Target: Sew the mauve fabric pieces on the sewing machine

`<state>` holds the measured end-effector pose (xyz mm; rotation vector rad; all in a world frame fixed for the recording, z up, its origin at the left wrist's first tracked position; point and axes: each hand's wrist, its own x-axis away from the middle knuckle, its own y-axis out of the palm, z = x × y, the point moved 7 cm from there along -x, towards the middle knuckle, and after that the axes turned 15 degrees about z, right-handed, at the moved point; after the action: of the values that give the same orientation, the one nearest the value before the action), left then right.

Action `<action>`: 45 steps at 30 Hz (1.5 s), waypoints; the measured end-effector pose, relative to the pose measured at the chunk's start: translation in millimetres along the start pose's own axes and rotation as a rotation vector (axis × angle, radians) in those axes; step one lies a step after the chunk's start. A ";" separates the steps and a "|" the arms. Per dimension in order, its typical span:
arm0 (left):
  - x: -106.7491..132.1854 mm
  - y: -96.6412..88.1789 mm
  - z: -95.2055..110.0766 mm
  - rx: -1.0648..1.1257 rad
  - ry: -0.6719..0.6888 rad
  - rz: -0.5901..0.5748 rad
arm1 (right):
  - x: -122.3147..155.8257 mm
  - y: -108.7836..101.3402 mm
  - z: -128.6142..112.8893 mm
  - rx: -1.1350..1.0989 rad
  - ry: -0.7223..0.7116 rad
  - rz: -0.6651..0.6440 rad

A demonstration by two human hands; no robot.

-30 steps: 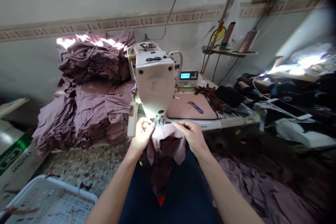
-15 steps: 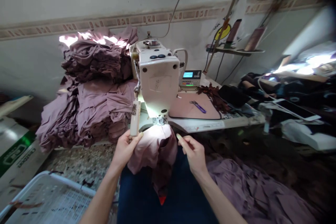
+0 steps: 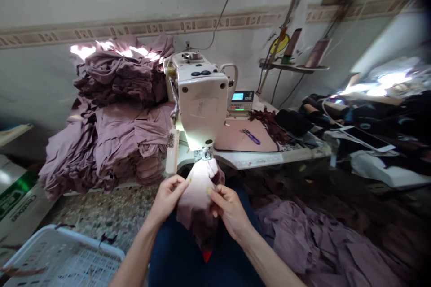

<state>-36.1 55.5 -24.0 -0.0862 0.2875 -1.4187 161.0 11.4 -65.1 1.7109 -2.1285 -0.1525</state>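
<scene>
A mauve piece of fabric [image 3: 197, 195] hangs from under the needle area of a white sewing machine [image 3: 202, 107] and drapes toward my lap, its lower tip showing red. My left hand [image 3: 170, 195] pinches the fabric's left edge between thumb and fingers. On the right side, my right hand [image 3: 229, 208] grips the cloth with its thumb on top. Both hands sit just in front of the lit presser foot [image 3: 204, 154]. The fingers under the cloth are partly hidden.
Stacks of mauve fabric [image 3: 124, 130] rise left of the machine. Purple thread snips [image 3: 251, 136] lie on a pink mat [image 3: 229, 139]. A white basket [image 3: 63, 237] stands at lower left. More mauve cloth [image 3: 303, 233] is heaped at right, below thread cones [image 3: 318, 51].
My right hand has moved left and closed on the fabric, where before it was beside it. My left hand has shifted slightly right along with the cloth. The view has turned a little.
</scene>
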 end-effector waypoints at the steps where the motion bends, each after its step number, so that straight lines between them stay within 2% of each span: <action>1: 7.2 3.2 -4.0 -0.004 -0.001 -0.088 | 3.3 -7.3 -2.6 0.041 0.011 -0.020; 3: 19.9 6.2 -8.8 -0.039 0.022 -0.179 | 11.5 -17.1 -9.4 0.188 -0.017 -0.100; 6: 33.8 10.8 -8.5 -0.053 0.023 -0.141 | 26.5 -19.6 -19.4 0.459 -0.128 -0.246; 7: 39.7 18.2 -6.8 -0.042 0.014 -0.178 | 31.2 -18.4 -22.2 0.534 -0.160 -0.292; 8: 47.1 29.4 -4.5 -0.025 0.006 -0.266 | 35.5 -17.0 -25.0 0.598 -0.188 -0.335; 11: 75.5 65.0 -0.1 0.019 -0.030 -0.666 | 44.8 -14.0 -33.3 0.716 -0.240 -0.496; 12: 82.2 71.1 -1.1 0.027 -0.055 -0.757 | 45.6 -15.3 -36.2 0.737 -0.250 -0.536; 13: 85.1 73.3 -3.3 0.032 -0.085 -0.797 | 44.5 -18.5 -39.0 0.752 -0.251 -0.552; 15: 80.2 69.2 -9.6 0.033 -0.138 -0.746 | 37.1 -28.5 -43.7 0.763 -0.239 -0.517; 17: 69.2 59.9 -13.4 0.029 -0.150 -0.626 | 26.4 -39.2 -46.7 0.730 -0.214 -0.424; 21: 49.0 43.9 -6.2 0.056 -0.110 -0.399 | 8.9 -46.3 -51.5 0.577 -0.216 -0.249; 23: 42.9 40.7 1.9 0.084 -0.090 -0.345 | 4.4 -42.8 -54.8 0.522 -0.234 -0.203; 26: 37.2 39.4 19.4 0.032 0.056 -0.334 | 3.9 -34.2 -61.4 0.490 -0.252 -0.181; 29: 31.9 36.4 33.8 -0.058 0.211 -0.288 | 8.6 -27.6 -75.9 0.533 -0.366 -0.137; 31: 28.5 34.8 39.2 -0.062 0.252 -0.248 | 12.7 -24.2 -88.7 0.568 -0.497 -0.096; 34: 21.8 33.5 42.4 0.001 0.226 -0.171 | 14.0 -20.3 -104.2 0.583 -0.655 -0.032; 36: 16.1 33.4 42.8 0.047 0.173 -0.111 | 8.8 -19.2 -110.2 0.566 -0.696 0.017; 39: 8.5 34.6 45.1 0.071 0.117 -0.044 | -6.6 -19.2 -111.7 0.519 -0.646 0.068; 42: 2.9 33.5 47.9 0.052 0.096 0.023 | -22.0 -20.2 -106.1 0.498 -0.536 0.070; 45: -2.6 30.4 46.3 0.024 0.064 0.097 | -30.8 -22.3 -101.5 0.463 -0.485 0.067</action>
<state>4.3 57.6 13.9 -0.0070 0.3229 -1.3296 224.6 52.1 12.7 2.0082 -2.7417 -0.0601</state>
